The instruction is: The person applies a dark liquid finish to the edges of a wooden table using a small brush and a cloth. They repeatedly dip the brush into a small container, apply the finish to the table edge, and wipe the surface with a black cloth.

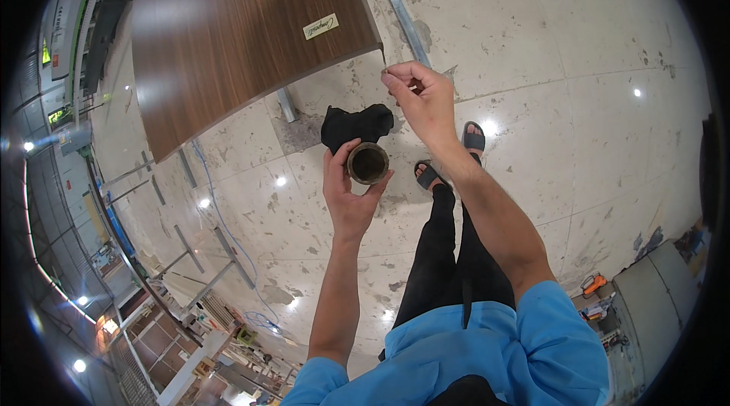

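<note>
My left grip (348,191) curls closed around a dark, hollow roll (368,163), held open-end up over the floor (578,147). My right grip (422,94) pinches something too thin to make out, just beside the corner of the wooden desk (228,33).

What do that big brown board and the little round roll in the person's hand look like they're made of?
The board looks like wood-grain laminate or veneer: dark brown streaks run along it under a soft sheen. The roll in the left hand looks like a dark ring with a hollow, brownish core, perhaps tape or edge banding; the material is hard to tell. The floor looks like polished speckled stone tiles.
</note>
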A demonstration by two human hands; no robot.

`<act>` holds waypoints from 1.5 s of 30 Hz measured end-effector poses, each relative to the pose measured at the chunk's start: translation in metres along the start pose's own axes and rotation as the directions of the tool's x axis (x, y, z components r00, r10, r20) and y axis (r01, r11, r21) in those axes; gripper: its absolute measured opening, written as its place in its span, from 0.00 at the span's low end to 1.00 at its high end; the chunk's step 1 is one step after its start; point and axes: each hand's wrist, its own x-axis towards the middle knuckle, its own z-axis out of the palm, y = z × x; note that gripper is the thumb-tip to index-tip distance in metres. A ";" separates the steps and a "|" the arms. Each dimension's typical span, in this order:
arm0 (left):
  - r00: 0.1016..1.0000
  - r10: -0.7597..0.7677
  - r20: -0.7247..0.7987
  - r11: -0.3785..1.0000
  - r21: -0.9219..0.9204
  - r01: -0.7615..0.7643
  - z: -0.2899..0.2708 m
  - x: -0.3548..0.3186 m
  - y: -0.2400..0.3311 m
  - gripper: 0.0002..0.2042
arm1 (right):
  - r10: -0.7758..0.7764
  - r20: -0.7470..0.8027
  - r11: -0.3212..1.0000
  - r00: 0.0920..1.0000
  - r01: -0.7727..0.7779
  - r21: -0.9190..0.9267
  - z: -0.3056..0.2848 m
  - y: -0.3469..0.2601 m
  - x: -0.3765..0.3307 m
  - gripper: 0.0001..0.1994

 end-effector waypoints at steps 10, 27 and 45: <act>1.000 0.004 -0.013 0.999 -0.035 -0.004 0.001 0.002 0.002 0.36 | 0.012 0.001 1.000 1.000 -0.012 -0.011 0.001 -0.002 -0.001 0.05; 1.000 0.021 -0.004 1.000 0.000 -0.021 -0.002 0.002 0.000 0.37 | 0.067 0.002 0.997 0.998 -0.067 0.047 0.003 0.007 -0.002 0.05; 1.000 0.026 0.000 1.000 -0.014 -0.026 -0.001 -0.001 0.003 0.37 | 0.088 0.002 0.993 0.996 -0.088 0.073 0.008 0.012 0.003 0.05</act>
